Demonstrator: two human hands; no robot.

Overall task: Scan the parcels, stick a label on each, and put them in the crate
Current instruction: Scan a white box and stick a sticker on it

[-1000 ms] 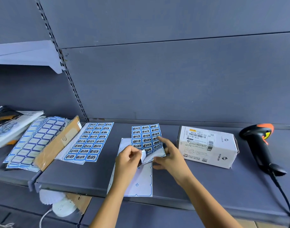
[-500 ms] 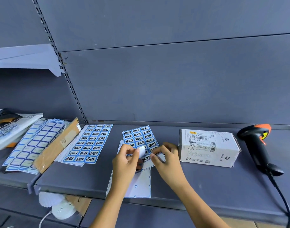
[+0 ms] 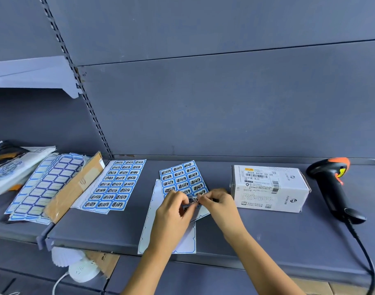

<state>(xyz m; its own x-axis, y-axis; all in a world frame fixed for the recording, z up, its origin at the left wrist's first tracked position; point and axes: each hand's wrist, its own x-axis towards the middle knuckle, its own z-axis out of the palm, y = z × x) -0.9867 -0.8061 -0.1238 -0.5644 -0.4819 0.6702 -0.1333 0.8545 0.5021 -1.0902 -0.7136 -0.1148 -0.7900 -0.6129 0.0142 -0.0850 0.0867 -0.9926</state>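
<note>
Left hand (image 3: 173,211) and right hand (image 3: 219,206) are pinching one blue-bordered paper label (image 3: 191,201) at the near edge of the printed sticker sheet (image 3: 182,177), while the white cardboard parcel (image 3: 267,188) is lying just right, apparently not yet labelled or crated.

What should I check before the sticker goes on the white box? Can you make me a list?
1. Label free of the label sheet: cannot tell; the left hand and right hand both pinch it, and fingers hide its edges.
2. Parcel within reach: ok; it lies on the shelf just right of the hands.
3. Bare spot on the parcel away from its barcode: ok; plain white card shows beside the printed part.
4. Scanner out of the way: ok; it lies right of the parcel, apart from it.
5. Parcel already scanned: cannot tell.
6. Crate ready: cannot tell; none is in view.
</note>
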